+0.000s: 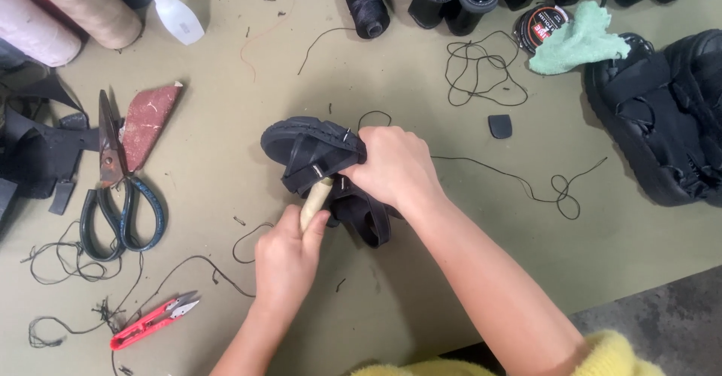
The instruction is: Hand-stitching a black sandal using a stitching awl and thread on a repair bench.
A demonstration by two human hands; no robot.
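Head camera looks straight down at an olive-green worktable where two bare hands work on a black strappy sandal with a thick ridged sole. The sandal lies on its side at the table's middle. The right hand is closed over its straps and upper, pinning it down. The left hand is wrapped in a fist around a pale wooden tool handle, whose tip goes in under the straps; the working end is hidden, so it may be an awl, but that cannot be confirmed.

The sandal looks light, with a stiff chunky sole and soft, floppy webbing straps. The sole's edge gives the firmest hold, since the straps would shift and fold under pressure.

Counted around it: one pair of large dark-handled shears at the left, one small red thread snip below them, one reddish triangular scrap of leather, and two large thread cones at the top left corner. One black thread spool stands at the top centre, with a round tin and one mint-green cloth to its right. More black sandals are piled at the right edge. Loose black thread trails in several tangles across the table.
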